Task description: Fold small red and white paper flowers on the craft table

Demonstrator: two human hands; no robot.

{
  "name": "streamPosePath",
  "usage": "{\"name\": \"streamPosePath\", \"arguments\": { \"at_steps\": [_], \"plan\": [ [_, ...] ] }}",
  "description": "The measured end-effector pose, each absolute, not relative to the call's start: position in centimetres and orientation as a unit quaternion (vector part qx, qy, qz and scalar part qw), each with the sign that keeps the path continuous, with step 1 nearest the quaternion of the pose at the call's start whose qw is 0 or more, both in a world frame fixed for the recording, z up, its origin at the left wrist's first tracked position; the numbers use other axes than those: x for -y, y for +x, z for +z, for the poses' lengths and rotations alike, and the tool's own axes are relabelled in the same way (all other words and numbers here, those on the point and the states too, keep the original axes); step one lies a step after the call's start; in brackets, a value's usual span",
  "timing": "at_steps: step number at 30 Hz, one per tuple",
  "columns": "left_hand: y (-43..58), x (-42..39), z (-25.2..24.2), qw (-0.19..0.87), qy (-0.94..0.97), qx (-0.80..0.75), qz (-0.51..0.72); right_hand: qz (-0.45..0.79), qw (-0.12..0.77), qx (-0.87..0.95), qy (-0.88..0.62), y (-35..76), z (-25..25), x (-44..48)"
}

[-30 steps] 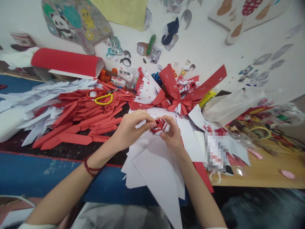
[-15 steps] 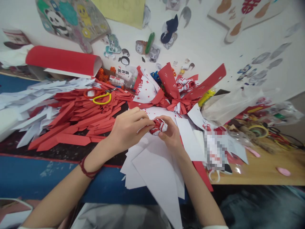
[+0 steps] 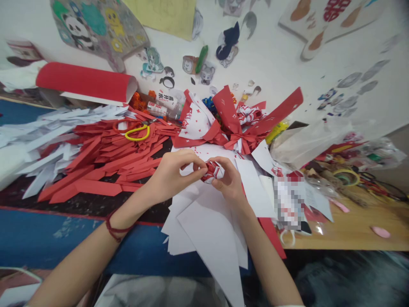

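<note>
Between my two hands is a small folded paper flower in red and white, held above a stack of white paper sheets. My right hand is curled round its right side, thumb below and fingers above. At its left edge, the thumb and forefinger of my left hand are pinched together on the paper. Behind my hands stands a bouquet of red patterned paper, with a red-and-white folded flower inside it.
Left lie heaps of folded red strips and white strips, with yellow-handled scissors on top. Behind them is a red paper roll. On the right are a clear plastic bag, a tape roll and a pink oval piece.
My left hand's fingers have lifted and arched, opening a gap above the thumb, while the tips stay at the flower. My right hand and the flower have hardly moved.
</note>
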State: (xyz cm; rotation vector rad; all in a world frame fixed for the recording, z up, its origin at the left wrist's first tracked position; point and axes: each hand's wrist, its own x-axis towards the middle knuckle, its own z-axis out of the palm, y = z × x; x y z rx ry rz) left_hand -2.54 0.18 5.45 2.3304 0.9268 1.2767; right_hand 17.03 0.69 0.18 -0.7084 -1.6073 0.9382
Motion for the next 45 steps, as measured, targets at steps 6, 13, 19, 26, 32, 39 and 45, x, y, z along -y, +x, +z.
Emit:
{"name": "streamPosePath", "arguments": {
  "at_steps": [6,13,19,26,32,39,45],
  "plan": [
    [-2.92,-0.65,6.07,0.333,0.777,-0.354,0.4,0.405,0.529,0.693,-0.274,17.15,0.36,-0.66],
    [-2.58,-0.74,5.81,0.317,0.781,-0.325,0.429,0.401,0.534,0.688,-0.283,17.2,0.49,-0.63],
    [-2.97,-0.59,5.98,0.311,0.805,-0.317,0.393,0.399,0.527,0.694,-0.285,17.27,0.35,-0.82],
    [-2.98,-0.36,5.86,0.228,0.835,-0.269,0.423,0.467,0.504,0.676,-0.267,17.17,0.21,-0.81],
    [-3.16,-0.42,6.22,0.217,0.84,-0.253,0.428,0.483,0.5,0.664,-0.275,17.15,0.07,-0.93],
    [-3.09,-0.56,6.13,0.181,0.82,-0.339,0.423,0.442,0.563,0.653,-0.249,17.11,0.24,-0.91],
    [-2.43,-0.12,5.51,0.101,0.828,-0.368,0.411,0.434,0.566,0.649,-0.263,16.89,0.35,-0.65]
  ]
}}
